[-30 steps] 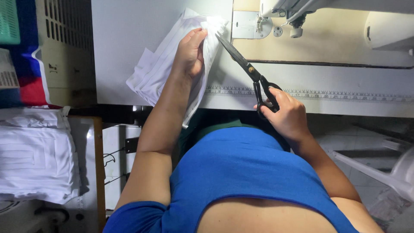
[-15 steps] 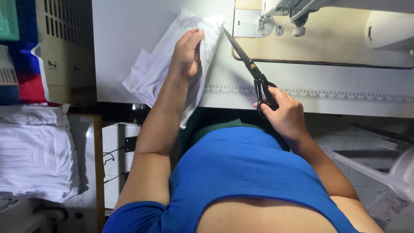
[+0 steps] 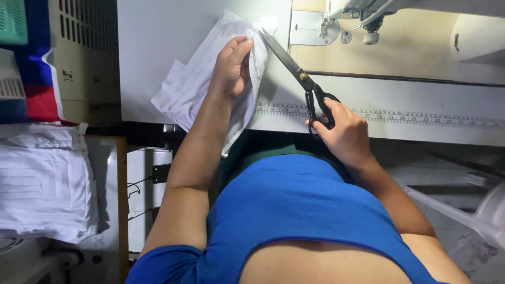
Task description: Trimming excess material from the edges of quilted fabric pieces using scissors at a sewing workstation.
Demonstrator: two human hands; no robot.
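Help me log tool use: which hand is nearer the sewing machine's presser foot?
Right. The right hand grips the scissors below the presser foot; the left hand rests on white fabric, farther left.

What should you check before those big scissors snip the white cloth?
1. Left hand pressing the white cloth flat: ok.
2. Right hand has a firm grip in the scissors handles: ok.
3. Blade tip at the cloth's edge: ok.
4. Fingers away from the blades: not ok, they're close.
5. Cloth fully on the table: not ok, one end hangs over.
6. Which layers get cut: cannot tell.
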